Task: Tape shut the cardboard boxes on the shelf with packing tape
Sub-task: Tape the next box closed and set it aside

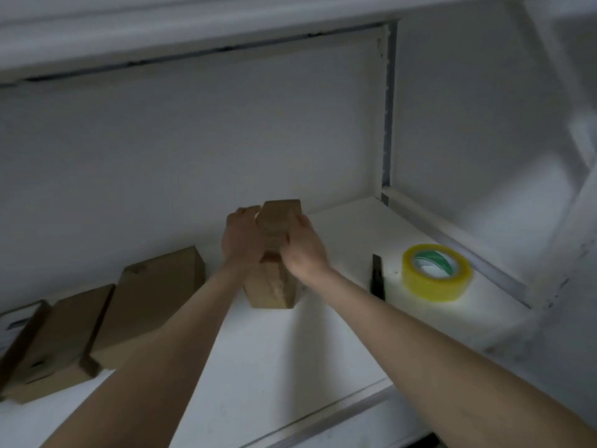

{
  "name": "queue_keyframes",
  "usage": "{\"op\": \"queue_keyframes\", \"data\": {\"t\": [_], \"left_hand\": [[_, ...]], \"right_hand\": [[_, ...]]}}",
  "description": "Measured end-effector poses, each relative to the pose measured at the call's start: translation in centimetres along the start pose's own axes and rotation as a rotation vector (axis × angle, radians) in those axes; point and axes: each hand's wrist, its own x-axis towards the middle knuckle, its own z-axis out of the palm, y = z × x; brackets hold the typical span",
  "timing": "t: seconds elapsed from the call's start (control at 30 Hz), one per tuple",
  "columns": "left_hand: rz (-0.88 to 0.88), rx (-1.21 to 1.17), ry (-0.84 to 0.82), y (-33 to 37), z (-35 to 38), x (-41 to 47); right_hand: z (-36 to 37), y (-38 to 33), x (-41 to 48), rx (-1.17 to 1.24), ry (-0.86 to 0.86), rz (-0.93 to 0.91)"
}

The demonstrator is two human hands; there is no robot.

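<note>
Boxes (151, 302) maybe four; tape roll (436, 273) one; cutter (377, 276) one.

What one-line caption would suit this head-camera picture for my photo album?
Left hand and right hand grip a small cardboard box on the shelf, yellow tape roll waiting to the right.

Brown box (272, 287) left of yellow tape roll (434, 284)

Leftmost box (24, 342) is cut by the edge — black object (376, 277) unidentifiable.
</note>
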Motion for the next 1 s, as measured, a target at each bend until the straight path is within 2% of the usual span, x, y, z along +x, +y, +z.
{"op": "queue_keyframes", "data": {"t": [0.07,0.13,0.2,0.27,0.33,0.43,0.53,0.63,0.73,0.83,0.93,1.0], "left_hand": [[-0.105,-0.018,-0.177,-2.6,0.3,0.4],[-0.141,-0.104,-0.280,-4.3,1.2,0.2],[-0.214,-0.287,-0.264,-5.0,1.5,-0.2],[-0.363,-0.584,-0.316,-5.8,1.5,-0.4],[-0.439,-0.887,-0.381,-6.4,1.4,-0.9],[-0.458,-1.063,-0.418,-6.3,1.1,-1.8],[-0.372,-0.948,-0.348,-5.7,1.8,-2.5],[-0.120,-0.622,-0.234,-4.1,2.0,-3.2],[0.090,-0.213,-0.280,-3.1,2.9,-4.3],[0.197,-0.198,-0.299,-3.6,3.5,-5.1],[0.152,-0.154,-0.243,-5.1,3.5,-4.2],[-0.021,-0.117,-0.264,-6.2,3.5,-3.2]], "right_hand": [[3.6,-0.7,0.2,0.142,-0.069,0.183],[5.9,-0.7,-0.2,0.341,-0.049,0.345],[6.5,-0.6,-0.6,0.366,-0.026,0.365],[6.0,-0.5,-0.3,0.319,-0.044,0.362],[5.4,0.1,0.0,0.396,-0.057,0.387],[4.6,0.3,-0.2,0.552,-0.123,0.436],[3.3,0.6,-0.2,0.716,-0.146,0.563],[1.5,2.0,-1.0,0.928,-0.195,0.657],[0.6,3.5,-2.3,0.781,-0.193,0.713],[-0.5,3.5,-2.8,0.532,-0.176,0.732],[-1.2,4.2,-2.4,0.487,-0.149,0.701],[-1.0,4.2,-2.6,0.484,-0.185,0.674]]}}
